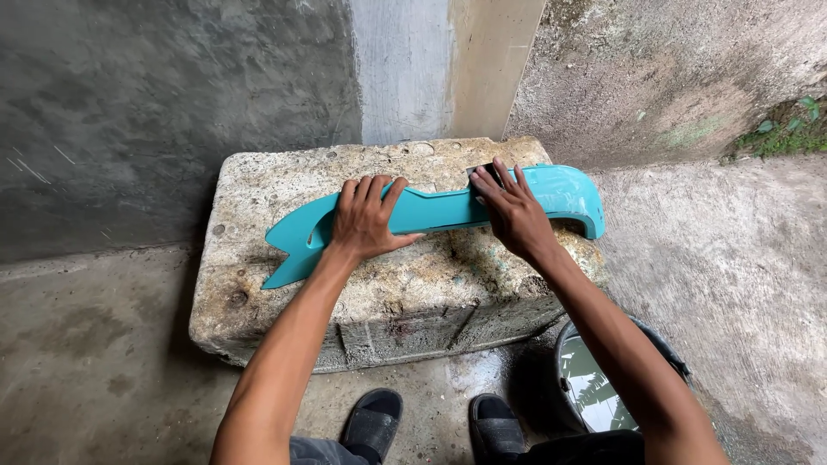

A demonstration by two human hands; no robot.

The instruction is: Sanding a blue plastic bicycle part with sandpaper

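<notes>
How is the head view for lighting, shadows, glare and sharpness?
Head view: soft daylight, no glare on the turquoise panel; both hands sharp; faint shadow under the concrete block; sky reflection in the bucket; slight wide-angle bending at edges.

A long plastic panel [448,209] is lying across the top of a concrete block [379,293], which is sitting against the wall [172,112]. The left hand [366,222] is pressing on the panel's left half, the right hand [512,211] on its right. A bucket [594,387] is standing on the floor [741,284], right of the sandals [431,422].
</notes>
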